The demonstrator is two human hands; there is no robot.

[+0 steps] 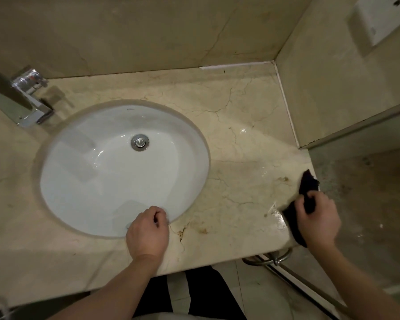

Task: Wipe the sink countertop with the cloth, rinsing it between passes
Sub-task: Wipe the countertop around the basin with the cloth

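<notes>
**A:** Entry, wipe pass. My right hand (317, 218) has its grip closed around the dark cloth (308, 190), fingers curled over the bunched middle. The cloth sits on the counter (240, 139) well to the right of the basin (116, 172), at the counter's right edge, one end poking up past the knuckles and the other trailing under the palm toward the front lip.

**B:** And the left?

**A:** Left hand (147, 234) rests at the basin's near rim, fingers loosely curled, holding nothing. It looks like a brace.

**B:** How do I run this pass well?

**A:** My judgement: flatten the cloth first, since a bunched wad probably touches little stone. Then draw from the counter's right edge toward the basin, so the grime ends up where it can be rinsed off. Press harder over the brown stains (202, 230) just right of the basin's near rim. The wet sheen near the cloth suggests that patch is covered already.

**B:** Unknowns?

**A:** The tap (30, 98), behind and left of the basin, is blurred; I cannot tell the handle position, and no water shows. The counter left of the basin runs out of view. How much cloth lies under the palm is hidden. Whether the cloth is soiled cannot be read off dark fabric.
</notes>
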